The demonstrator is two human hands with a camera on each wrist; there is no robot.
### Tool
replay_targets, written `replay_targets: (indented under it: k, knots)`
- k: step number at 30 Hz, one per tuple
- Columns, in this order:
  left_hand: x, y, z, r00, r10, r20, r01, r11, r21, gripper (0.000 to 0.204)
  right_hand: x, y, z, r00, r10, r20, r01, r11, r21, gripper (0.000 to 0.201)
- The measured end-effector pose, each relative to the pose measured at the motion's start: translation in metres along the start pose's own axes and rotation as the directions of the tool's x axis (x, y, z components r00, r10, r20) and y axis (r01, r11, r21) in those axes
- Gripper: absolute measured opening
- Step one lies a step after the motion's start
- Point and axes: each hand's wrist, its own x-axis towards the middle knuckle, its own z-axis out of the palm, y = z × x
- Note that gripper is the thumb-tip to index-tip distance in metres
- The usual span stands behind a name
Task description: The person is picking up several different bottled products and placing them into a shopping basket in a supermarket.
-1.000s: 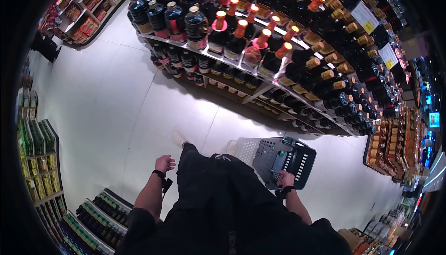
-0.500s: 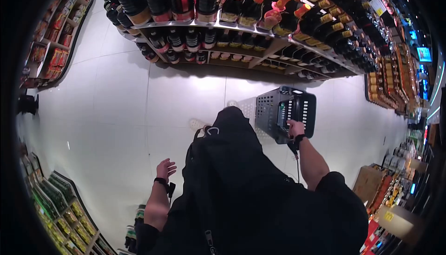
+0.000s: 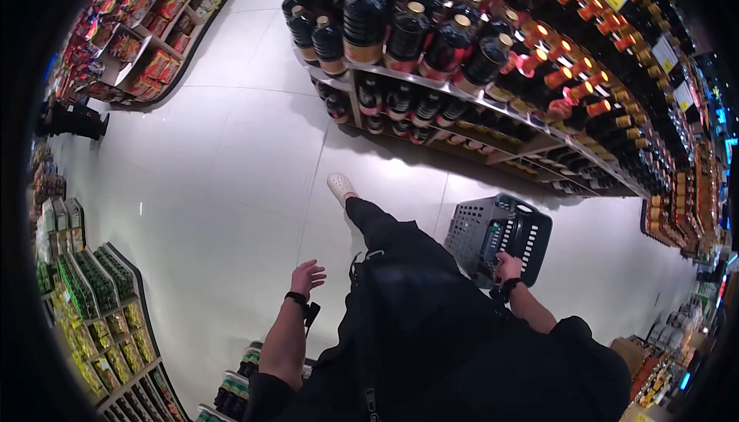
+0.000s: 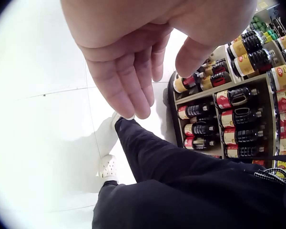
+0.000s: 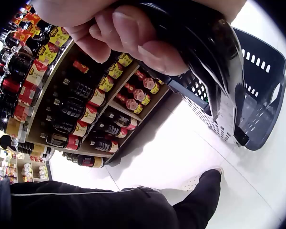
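Observation:
A dark grey perforated basket (image 3: 479, 230) hangs at the person's right side in the head view. The right hand (image 3: 508, 266) is at its handle; in the right wrist view the fingers (image 5: 128, 33) curl round the black handle (image 5: 205, 43), with the basket (image 5: 262, 86) beyond. Something small and green shows inside the basket. The left hand (image 3: 308, 277) hangs free beside the body, its fingers loosely extended, holding nothing, as the left wrist view also shows of the hand (image 4: 133, 62).
A curved shelf (image 3: 462, 93) of dark bottles stands ahead and to the right. Shelves of red packets (image 3: 158, 68) are at upper left, green and yellow goods (image 3: 115, 322) at lower left. Pale tiled floor (image 3: 223, 153) lies between them. White shoes (image 3: 339, 185) show below.
The shelves have shifted and turned in the head view as the person walks; one foot has come forward. The basket stays with the right hand, and the left hand remains free.

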Motion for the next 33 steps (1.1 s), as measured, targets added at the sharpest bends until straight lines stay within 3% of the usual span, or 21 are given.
replay_targets:
  k: [4, 7, 10, 13, 14, 16, 19, 22, 25, 26, 28, 33]
  knots:
    - [0.03, 0.034, -0.065, 0.999, -0.025, -0.033, 0.024, 1.0, -0.005, 0.045, -0.017, -0.001, 0.07, 0.998, -0.038, -0.04, 0.037, 0.999, -0.019, 0.032]
    - [0.043, 0.068, -0.118, 0.997, -0.051, -0.059, 0.05, 0.999, -0.015, 0.044, -0.031, -0.002, 0.116, 0.999, 0.039, 0.004, -0.039, 0.999, 0.03, 0.029]
    - [0.051, 0.101, -0.165, 0.99, -0.084, -0.111, 0.079, 0.996, -0.045, 0.041, -0.053, -0.003, 0.169, 1.0, -0.004, -0.029, 0.003, 0.999, -0.043, 0.027]
    - [0.064, 0.144, -0.212, 0.987, -0.047, -0.156, 0.038, 0.997, -0.064, 0.04, -0.059, 0.007, 0.225, 1.0, -0.005, -0.014, 0.005, 1.0, -0.031, 0.024]
    - [0.073, 0.157, -0.225, 0.985, -0.038, -0.169, 0.028, 0.998, -0.06, 0.04, -0.05, 0.022, 0.24, 0.977, -0.211, 0.032, 0.213, 0.964, -0.157, 0.024]
    - [0.079, 0.182, -0.247, 0.983, -0.045, -0.18, 0.028, 0.995, -0.097, 0.04, -0.057, 0.013, 0.271, 0.914, -0.386, 0.125, 0.406, 0.87, -0.281, 0.025]
    - [0.106, 0.212, -0.288, 0.985, -0.04, -0.166, 0.023, 0.995, -0.098, 0.04, -0.092, 0.004, 0.328, 0.967, -0.238, 0.087, 0.251, 0.945, -0.209, 0.028]
    - [0.133, 0.233, -0.335, 0.988, -0.051, -0.144, 0.039, 0.996, -0.084, 0.041, -0.115, 0.006, 0.382, 0.907, -0.41, 0.102, 0.421, 0.864, -0.274, 0.029]
    - [0.163, 0.261, -0.39, 0.991, -0.049, -0.126, 0.045, 0.998, -0.033, 0.041, -0.135, 0.016, 0.441, 0.904, -0.418, 0.091, 0.427, 0.861, -0.276, 0.029]
    - [0.172, 0.271, -0.409, 0.991, -0.058, -0.117, 0.055, 0.998, -0.029, 0.041, -0.137, 0.018, 0.461, 0.928, -0.37, 0.051, 0.371, 0.895, -0.247, 0.028]
    - [0.194, 0.288, -0.452, 0.995, -0.058, -0.086, 0.054, 0.997, -0.046, 0.041, -0.15, 0.017, 0.496, 0.997, -0.081, -0.009, 0.081, 0.996, -0.047, 0.025]
    - [0.227, 0.338, -0.576, 0.992, 0.037, -0.122, -0.04, 0.999, -0.022, 0.043, -0.199, 0.027, 0.604, 0.998, 0.017, -0.066, -0.017, 1.0, 0.0, 0.024]
